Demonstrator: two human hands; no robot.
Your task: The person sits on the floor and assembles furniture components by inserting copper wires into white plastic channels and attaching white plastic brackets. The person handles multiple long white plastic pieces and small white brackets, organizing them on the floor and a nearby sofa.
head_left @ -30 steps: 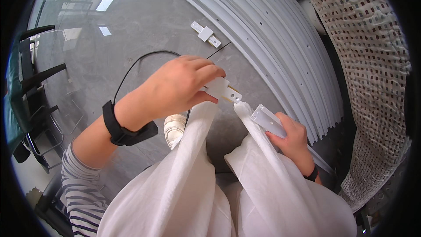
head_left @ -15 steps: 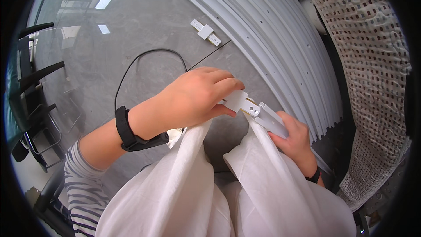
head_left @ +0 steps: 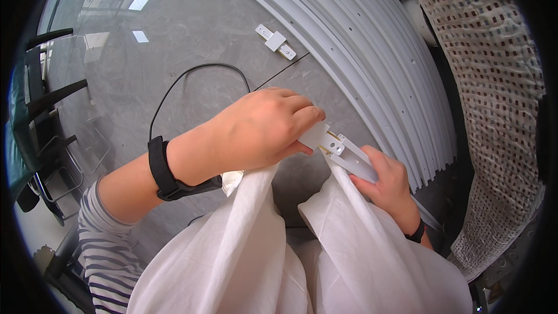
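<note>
My left hand (head_left: 256,131) pinches a small white track connector (head_left: 314,136) between thumb and fingers, its back turned up. My right hand (head_left: 390,183) is closed round the end of a white track rail (head_left: 357,163), thumb along one side. The connector's narrow end, with holes and brass-coloured strips, sits at the mouth of the rail and appears partly inside it. Both parts are over my lap, between the knees of my white trousers (head_left: 203,261). Most of the rail is hidden behind my right hand.
Another white connector (head_left: 276,41) lies on the grey floor (head_left: 186,17) ahead. Many long white rails (head_left: 372,52) lie side by side at the right, beside a patterned cloth cover (head_left: 494,81). A black cable (head_left: 197,66) curves across the floor. Dark chairs (head_left: 49,99) stand at left.
The rail end has come closer to the connector, and less of the connector's narrow end shows between them. My right hand has shifted slightly left and up; my left hand keeps its pinch.
</note>
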